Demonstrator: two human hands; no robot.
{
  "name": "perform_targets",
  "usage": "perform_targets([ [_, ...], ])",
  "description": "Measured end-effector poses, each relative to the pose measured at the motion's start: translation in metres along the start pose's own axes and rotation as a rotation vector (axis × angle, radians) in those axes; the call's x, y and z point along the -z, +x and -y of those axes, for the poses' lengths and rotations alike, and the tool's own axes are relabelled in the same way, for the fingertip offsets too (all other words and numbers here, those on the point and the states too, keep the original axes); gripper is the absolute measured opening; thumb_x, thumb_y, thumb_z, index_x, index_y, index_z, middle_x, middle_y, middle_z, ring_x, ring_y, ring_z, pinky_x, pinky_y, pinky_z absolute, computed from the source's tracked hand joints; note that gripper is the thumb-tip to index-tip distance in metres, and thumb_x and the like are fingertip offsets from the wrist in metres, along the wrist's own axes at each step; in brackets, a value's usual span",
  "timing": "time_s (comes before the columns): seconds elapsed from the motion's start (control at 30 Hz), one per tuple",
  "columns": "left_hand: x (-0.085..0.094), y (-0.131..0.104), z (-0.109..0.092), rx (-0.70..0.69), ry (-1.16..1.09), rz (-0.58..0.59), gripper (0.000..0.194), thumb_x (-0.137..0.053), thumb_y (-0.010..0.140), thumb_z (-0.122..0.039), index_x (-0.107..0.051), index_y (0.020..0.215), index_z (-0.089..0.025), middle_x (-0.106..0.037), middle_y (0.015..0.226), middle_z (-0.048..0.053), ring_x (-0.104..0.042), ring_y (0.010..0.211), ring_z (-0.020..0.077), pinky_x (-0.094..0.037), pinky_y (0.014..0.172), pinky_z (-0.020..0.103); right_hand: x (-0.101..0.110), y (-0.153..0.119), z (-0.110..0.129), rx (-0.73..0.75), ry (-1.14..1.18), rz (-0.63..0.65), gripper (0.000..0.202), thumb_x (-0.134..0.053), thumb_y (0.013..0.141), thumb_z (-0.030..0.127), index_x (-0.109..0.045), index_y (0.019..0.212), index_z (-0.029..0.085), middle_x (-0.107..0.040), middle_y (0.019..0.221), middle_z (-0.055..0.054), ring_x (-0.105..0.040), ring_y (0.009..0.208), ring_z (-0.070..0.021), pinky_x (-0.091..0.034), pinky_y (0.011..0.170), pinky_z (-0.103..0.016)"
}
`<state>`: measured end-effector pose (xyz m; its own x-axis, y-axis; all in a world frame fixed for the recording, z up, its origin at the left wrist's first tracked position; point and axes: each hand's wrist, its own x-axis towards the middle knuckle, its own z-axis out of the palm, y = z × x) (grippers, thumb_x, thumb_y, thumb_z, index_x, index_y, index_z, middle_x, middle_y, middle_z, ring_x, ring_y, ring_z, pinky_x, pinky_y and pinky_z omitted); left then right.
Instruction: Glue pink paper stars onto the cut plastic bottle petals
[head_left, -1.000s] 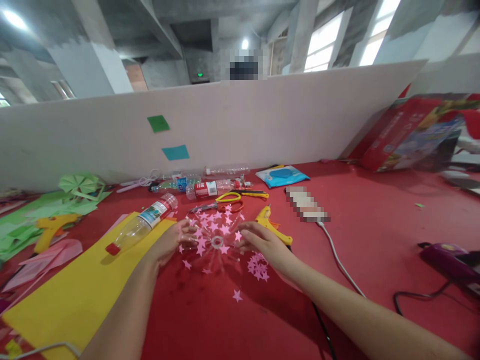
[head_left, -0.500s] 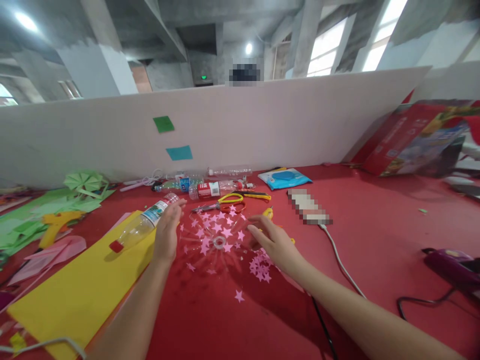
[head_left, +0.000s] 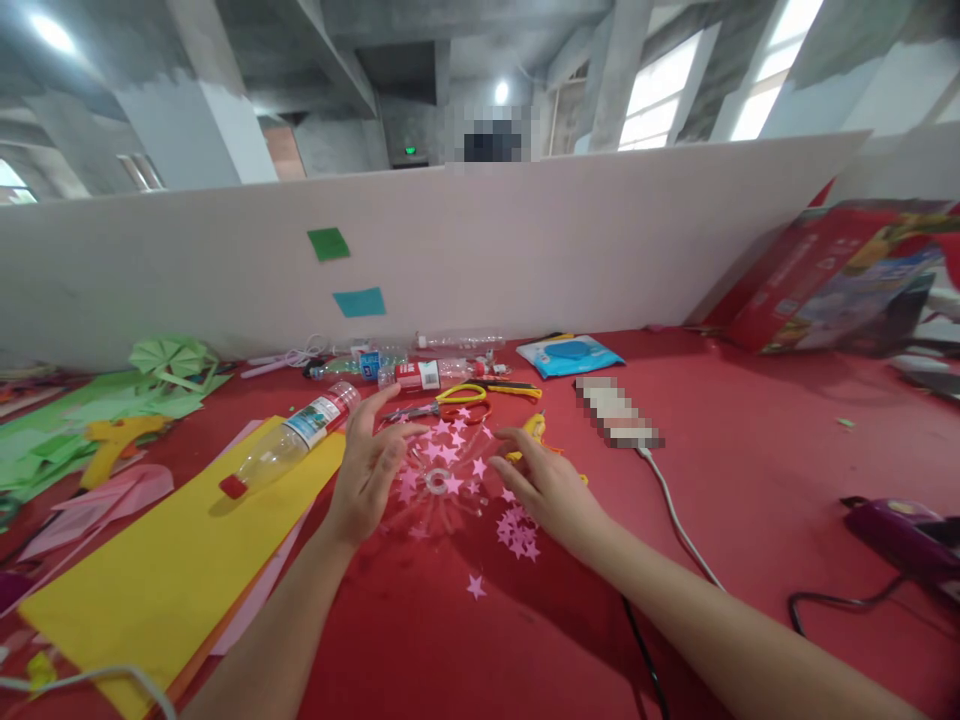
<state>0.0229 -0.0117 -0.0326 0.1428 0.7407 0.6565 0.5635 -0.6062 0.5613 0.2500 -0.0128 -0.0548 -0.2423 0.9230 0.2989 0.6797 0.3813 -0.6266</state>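
Observation:
Between my hands sits a clear plastic piece (head_left: 437, 481) cut into spreading strips around a bottle-neck ring, with pink paper stars on its strips. My left hand (head_left: 369, 468) is at its left side, fingers apart and curved over the strips; whether it touches them I cannot tell. On the right, my right hand (head_left: 551, 485) hovers with loosely bent, parted fingers and holds nothing. Close to that hand lies a pile of loose pink stars (head_left: 517, 532). A single pink star (head_left: 476, 587) lies nearer to me.
Scissors (head_left: 461, 396), a yellow cutter (head_left: 534, 428) and plastic bottles (head_left: 427, 375) lie behind the stars. To the left are a bottle (head_left: 277, 460) on yellow paper (head_left: 150, 580) and a yellow glue gun (head_left: 112, 445). A corded purple tool (head_left: 904, 535) and a phone-like pixelated object (head_left: 616, 412) are rightward.
My left hand has moved right, over the left strips, and its fingers have spread. The right hand has shifted only slightly. The outer strips at left are now partly covered.

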Motion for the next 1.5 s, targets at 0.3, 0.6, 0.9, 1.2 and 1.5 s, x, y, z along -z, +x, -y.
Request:
perform_targets([
  [0.3,-0.002,0.001,0.022,0.089,-0.116,-0.366,0.043,-0.033,0.092,-0.049,-0.066,0.098,-0.022,-0.057,0.119,0.007,-0.049,0.118,0.0219,-0.032,0.106,0.038,0.008,0.003,-0.006,0.09,-0.048,-0.176,0.022,-0.04,0.09,0.032,-0.056,0.099,0.02,-0.065,0.07,-0.002,-0.06,0.061,-0.0186,-0.039,0.056,-0.026],
  [0.6,-0.011,-0.004,0.069,0.395,-0.274,-0.548,0.042,-0.037,0.088,-0.052,-0.063,0.093,-0.02,-0.064,0.103,0.007,-0.058,0.099,0.0198,-0.043,0.093,0.035,0.012,0.001,-0.003,0.246,0.069,-0.3,0.018,-0.041,0.084,0.017,-0.056,0.095,0.02,-0.061,0.079,-0.002,-0.055,0.063,-0.0141,-0.04,0.058,-0.022],
  [0.9,-0.006,0.003,0.061,0.421,-0.354,-0.543,0.037,-0.044,0.083,-0.053,-0.064,0.085,-0.021,-0.066,0.094,0.005,-0.06,0.091,0.0189,-0.046,0.089,0.034,0.015,0.012,-0.024,0.115,0.019,-0.212,0.014,-0.042,0.067,0.01,-0.05,0.071,0.021,-0.055,0.07,0.0,-0.052,0.062,-0.0147,-0.037,0.056,-0.023],
  [1.2,-0.004,0.01,0.045,0.416,-0.38,-0.524,0.02,-0.061,0.074,-0.04,-0.061,0.077,-0.02,-0.065,0.076,0.0,-0.062,0.078,0.0152,-0.048,0.08,0.029,0.017,0.015,-0.028,0.116,-0.186,-0.052,0.019,-0.045,0.072,0.006,-0.057,0.078,0.018,-0.06,0.08,-0.003,-0.054,0.072,-0.0155,-0.038,0.063,-0.024],
  [1.5,0.001,0.009,0.04,0.397,-0.286,-0.489,0.017,-0.065,0.073,-0.035,-0.062,0.07,-0.019,-0.061,0.069,-0.002,-0.055,0.07,0.0145,-0.043,0.068,0.026,0.02,0.008,-0.017,0.364,-0.537,0.284,0.008,-0.06,0.076,0.015,-0.067,0.075,0.015,-0.061,0.088,-0.008,-0.049,0.088,-0.0214,-0.033,0.075,-0.032],
])
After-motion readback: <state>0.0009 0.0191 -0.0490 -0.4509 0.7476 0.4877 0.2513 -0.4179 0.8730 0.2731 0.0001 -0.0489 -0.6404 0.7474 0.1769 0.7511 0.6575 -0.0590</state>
